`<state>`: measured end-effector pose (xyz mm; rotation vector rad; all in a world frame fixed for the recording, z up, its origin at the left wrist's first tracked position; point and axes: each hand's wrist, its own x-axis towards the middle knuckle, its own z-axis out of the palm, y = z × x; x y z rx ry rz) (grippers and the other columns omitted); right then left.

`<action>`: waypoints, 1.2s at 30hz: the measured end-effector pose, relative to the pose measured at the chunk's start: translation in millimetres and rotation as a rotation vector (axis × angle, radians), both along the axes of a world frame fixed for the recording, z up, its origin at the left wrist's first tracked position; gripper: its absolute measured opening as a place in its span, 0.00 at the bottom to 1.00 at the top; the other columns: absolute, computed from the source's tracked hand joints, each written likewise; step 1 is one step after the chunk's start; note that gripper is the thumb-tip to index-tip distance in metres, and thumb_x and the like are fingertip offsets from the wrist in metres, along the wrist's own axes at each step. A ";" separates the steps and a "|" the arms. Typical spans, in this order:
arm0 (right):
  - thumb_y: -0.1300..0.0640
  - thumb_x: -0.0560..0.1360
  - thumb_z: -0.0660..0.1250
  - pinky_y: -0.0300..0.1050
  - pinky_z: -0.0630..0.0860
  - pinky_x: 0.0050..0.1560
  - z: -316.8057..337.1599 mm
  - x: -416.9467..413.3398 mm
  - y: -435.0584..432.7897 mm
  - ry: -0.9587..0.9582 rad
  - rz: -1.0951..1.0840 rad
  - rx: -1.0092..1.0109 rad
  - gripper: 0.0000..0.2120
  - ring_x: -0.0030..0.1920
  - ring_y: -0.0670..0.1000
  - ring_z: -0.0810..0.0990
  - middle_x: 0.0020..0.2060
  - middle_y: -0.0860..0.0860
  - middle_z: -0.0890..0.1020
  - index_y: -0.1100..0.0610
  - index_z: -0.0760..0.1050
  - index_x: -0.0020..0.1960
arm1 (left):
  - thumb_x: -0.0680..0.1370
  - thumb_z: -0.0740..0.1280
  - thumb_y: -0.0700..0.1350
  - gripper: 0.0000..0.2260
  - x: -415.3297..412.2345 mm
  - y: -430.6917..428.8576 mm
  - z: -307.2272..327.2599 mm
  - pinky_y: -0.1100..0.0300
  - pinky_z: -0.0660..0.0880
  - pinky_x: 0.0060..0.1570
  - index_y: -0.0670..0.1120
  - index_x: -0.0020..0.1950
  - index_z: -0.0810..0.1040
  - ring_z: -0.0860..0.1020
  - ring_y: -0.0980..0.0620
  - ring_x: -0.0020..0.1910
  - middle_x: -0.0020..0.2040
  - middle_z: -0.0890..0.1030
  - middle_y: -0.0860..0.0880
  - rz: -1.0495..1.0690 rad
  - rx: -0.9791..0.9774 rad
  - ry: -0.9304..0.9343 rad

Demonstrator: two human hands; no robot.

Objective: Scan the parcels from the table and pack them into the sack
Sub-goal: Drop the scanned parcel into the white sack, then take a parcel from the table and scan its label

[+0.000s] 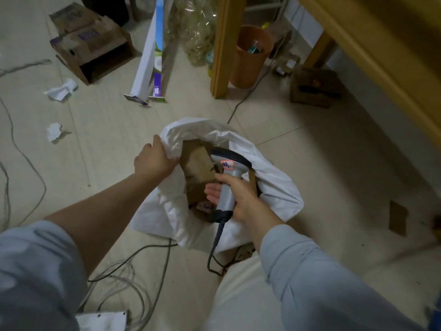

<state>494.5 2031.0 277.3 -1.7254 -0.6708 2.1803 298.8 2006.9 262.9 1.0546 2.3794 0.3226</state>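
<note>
A white sack (274, 185) stands open on the tiled floor below me. My left hand (154, 160) grips its left rim and holds the mouth open. Inside lies a brown cardboard parcel (196, 163), with another labelled parcel (205, 207) partly seen beneath it. My right hand (238, 197) grips the handle of a grey barcode scanner (228, 185) over the sack's mouth. The scanner's dark head points away from me and its cable hangs down towards the floor.
A wooden table (372, 46) runs along the right, its leg (224, 46) beside an orange waste bin (251, 56). Cardboard boxes (90, 44), a tall white carton (149, 58), crumpled paper (62, 89) and loose cables (124, 271) litter the floor.
</note>
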 end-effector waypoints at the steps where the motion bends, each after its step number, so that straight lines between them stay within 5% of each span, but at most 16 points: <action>1: 0.59 0.76 0.68 0.45 0.81 0.39 7.7 4.9 0.2 0.018 -0.022 0.006 0.07 0.36 0.54 0.82 0.37 0.60 0.83 0.63 0.75 0.48 | 0.75 0.68 0.54 0.30 7.4 1.8 7.5 0.43 0.70 0.58 0.43 0.72 0.62 0.72 0.35 0.60 0.62 0.72 0.37 -0.025 0.005 0.044; 7: 0.52 0.76 0.69 0.45 0.80 0.36 70.1 40.7 -3.3 0.022 -0.097 0.132 0.16 0.31 0.53 0.82 0.34 0.58 0.84 0.61 0.73 0.58 | 0.78 0.64 0.53 0.32 63.4 10.5 65.9 0.37 0.55 0.71 0.51 0.78 0.53 0.60 0.40 0.74 0.76 0.61 0.42 -0.250 0.114 0.145; 11: 0.53 0.73 0.71 0.46 0.79 0.37 121.3 74.1 -9.5 -0.001 -0.199 0.267 0.14 0.29 0.53 0.79 0.32 0.58 0.83 0.62 0.76 0.54 | 0.78 0.64 0.52 0.32 108.2 16.8 115.6 0.43 0.49 0.73 0.50 0.79 0.53 0.56 0.45 0.76 0.77 0.59 0.45 -0.375 0.184 0.203; 16: 0.59 0.73 0.71 0.41 0.74 0.26 198.9 120.3 -19.6 0.055 -0.387 0.414 0.09 0.21 0.51 0.73 0.24 0.56 0.78 0.63 0.76 0.49 | 0.77 0.67 0.47 0.30 162.5 19.6 183.5 0.53 0.66 0.65 0.45 0.76 0.61 0.69 0.44 0.68 0.71 0.70 0.44 -0.482 0.459 0.132; 21: 0.65 0.74 0.69 0.40 0.73 0.26 280.2 172.6 -33.8 0.131 -0.495 0.546 0.04 0.22 0.50 0.72 0.25 0.55 0.75 0.63 0.73 0.44 | 0.76 0.67 0.44 0.19 217.1 27.7 252.2 0.53 0.71 0.56 0.47 0.66 0.72 0.75 0.44 0.62 0.61 0.77 0.46 -0.574 0.588 0.016; 29: 0.68 0.70 0.69 0.44 0.74 0.28 362.2 246.8 -13.4 0.091 -0.593 0.681 0.06 0.22 0.51 0.72 0.26 0.55 0.76 0.63 0.72 0.43 | 0.79 0.66 0.49 0.29 270.1 76.7 333.5 0.52 0.69 0.65 0.48 0.77 0.59 0.67 0.46 0.70 0.73 0.66 0.47 -0.553 0.610 -0.074; 36: 0.67 0.72 0.68 0.45 0.75 0.32 383.3 259.9 65.2 0.150 -0.584 0.720 0.04 0.24 0.50 0.72 0.27 0.55 0.76 0.63 0.73 0.44 | 0.76 0.69 0.43 0.27 286.3 168.3 365.6 0.52 0.73 0.57 0.42 0.73 0.65 0.72 0.42 0.64 0.68 0.72 0.41 -0.417 0.626 -0.146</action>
